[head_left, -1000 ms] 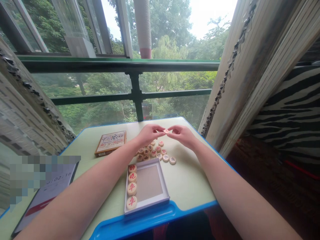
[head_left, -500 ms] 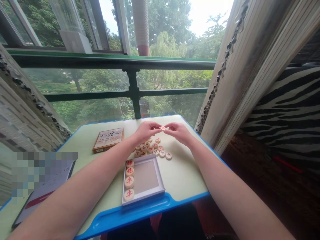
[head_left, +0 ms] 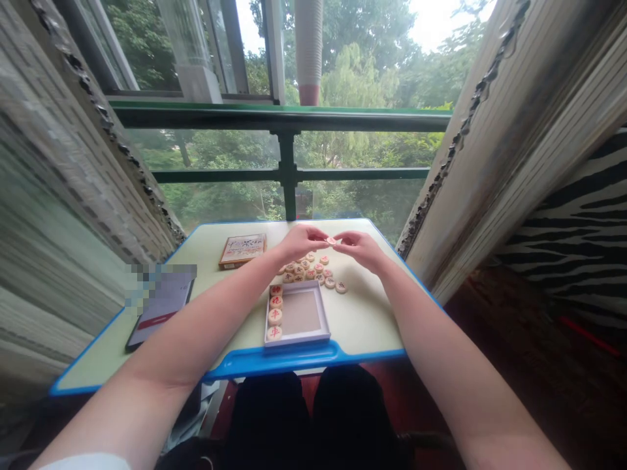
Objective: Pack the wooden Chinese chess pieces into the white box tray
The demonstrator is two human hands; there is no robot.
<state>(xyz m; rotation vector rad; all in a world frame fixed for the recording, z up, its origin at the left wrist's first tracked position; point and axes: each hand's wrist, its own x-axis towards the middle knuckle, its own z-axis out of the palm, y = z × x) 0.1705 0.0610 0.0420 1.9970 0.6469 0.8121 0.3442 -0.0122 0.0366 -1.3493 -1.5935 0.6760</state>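
Observation:
Above the far part of the table, my left hand (head_left: 305, 240) and my right hand (head_left: 360, 249) meet at one round Chinese chess piece (head_left: 332, 241) with a red mark. The fingertips of both hands pinch it from opposite sides. Loose pieces with red and dark characters, such as a dark-marked piece (head_left: 341, 287), lie in a cluster on the table below the hands. Nearer to me is a shallow white box tray (head_left: 321, 312). Along its left wall several red-character pieces, among them the lowest piece (head_left: 275, 333), stand in a column.
A box lid (head_left: 243, 250) with printed characters lies at the table's back left. A phone-like tablet (head_left: 164, 310) rests at the left edge. The small table (head_left: 372, 320) has a blue rim, with a window railing (head_left: 220, 119) behind and curtains (head_left: 470, 170) on both sides.
The camera view has turned left and tipped down, so my legs now show below the table. Both hands still hold the same piece in nearly the same place over the table.

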